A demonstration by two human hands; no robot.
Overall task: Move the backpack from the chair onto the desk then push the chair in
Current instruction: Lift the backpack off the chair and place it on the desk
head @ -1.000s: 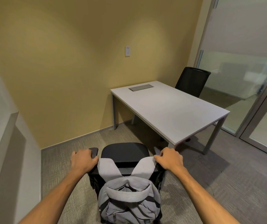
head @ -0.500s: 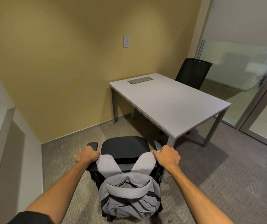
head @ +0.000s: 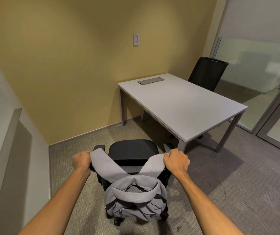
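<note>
A grey backpack [head: 135,202] hangs over the back of a black office chair [head: 133,150], its body on the near side and its two straps spread up over the backrest. My left hand [head: 81,159] is closed on the left strap near the chair's armrest. My right hand [head: 176,160] is closed on the right strap at the other side. The white desk [head: 183,106] stands beyond the chair, to the right, against the yellow wall. The chair sits apart from the desk, near its front left leg.
A second black chair [head: 207,72] is tucked at the desk's far side. A grey cable hatch [head: 151,80] is set into the desktop. Glass partitions and a door [head: 271,92] close off the right. A white ledge [head: 8,150] runs along the left wall. Carpet surrounds the chair.
Both hands have shifted from the top of the chair's backrest to gripping the backpack's straps and have pulled them outward, apart from each other. The view has tilted down slightly.
</note>
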